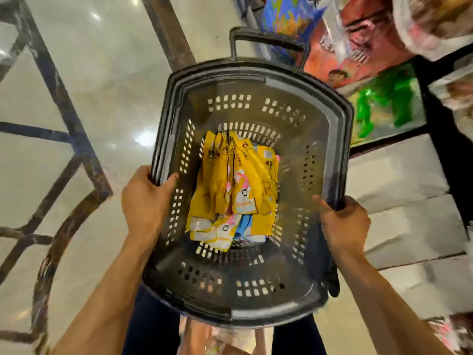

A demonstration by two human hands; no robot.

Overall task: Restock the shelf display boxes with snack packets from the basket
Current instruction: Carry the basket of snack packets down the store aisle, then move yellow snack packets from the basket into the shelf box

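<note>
Both hands were clamped on the basket (256, 290), one to a side. In the head view, the left hand (146, 198) gripped the left rim with its thumb hooked over the inside wall and its fingers wrapped underneath, out of sight. The right hand (343, 224) held the opposite rim the same way, thumb lying inside, fingers curled under the edge. Neither hand held a packet.

The basket was dark, perforated plastic, carried above the pale glossy floor (107, 73) and tilted slightly, its folded handle (268, 39) pointing away from the person. The snack packets (233, 185), mostly yellow with a few pink and blue ones beneath, lay heaped in the bottom, bunched toward the middle. To the right ran the shelf (399, 175), with pale boxes (409, 226) on the nearer part and brightly coloured bags (358, 52) farther along; blur hid any detail of which display box needed filling.

I judged the step in hand to be carrying the basket to the shelf, with no restocking yet begun. To do it well, the basket should be kept level so the loose packets do not slide to one wall, then rested somewhere steady beside the target box. That would free one hand to pick packets while the other steadied the rim.
</note>
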